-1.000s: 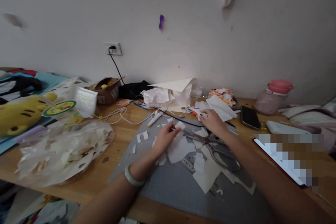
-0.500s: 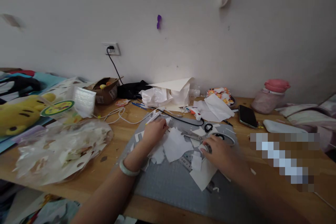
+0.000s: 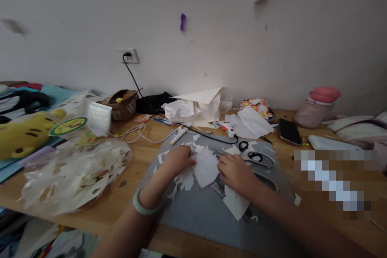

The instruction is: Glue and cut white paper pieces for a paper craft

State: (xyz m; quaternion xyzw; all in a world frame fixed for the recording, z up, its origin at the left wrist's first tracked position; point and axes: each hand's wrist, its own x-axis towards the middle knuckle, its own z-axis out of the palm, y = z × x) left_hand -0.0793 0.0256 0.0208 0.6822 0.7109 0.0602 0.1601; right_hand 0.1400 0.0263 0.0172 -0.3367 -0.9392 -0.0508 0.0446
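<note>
Both hands have drawn inward since a moment ago: the right hand (image 3: 234,172) has come off the scissors (image 3: 260,158), which lie beside it on the grey mat (image 3: 199,213). It and the left hand (image 3: 178,159) press loosely, grasping nothing, on the paper scraps (image 3: 205,167) heaped between them. Many offcuts look gathered; stray bits are scattered over the mat, and more fill the plastic bag (image 3: 72,173) at left.

Both hands press on a heap of white paper scraps (image 3: 205,167) on a grey cutting mat (image 3: 199,209), the left hand (image 3: 178,159) at the heap's left edge, the right hand (image 3: 234,173) at its right. Scissors (image 3: 256,157) lie just right of the heap, a phone (image 3: 289,131) farther right.
</note>
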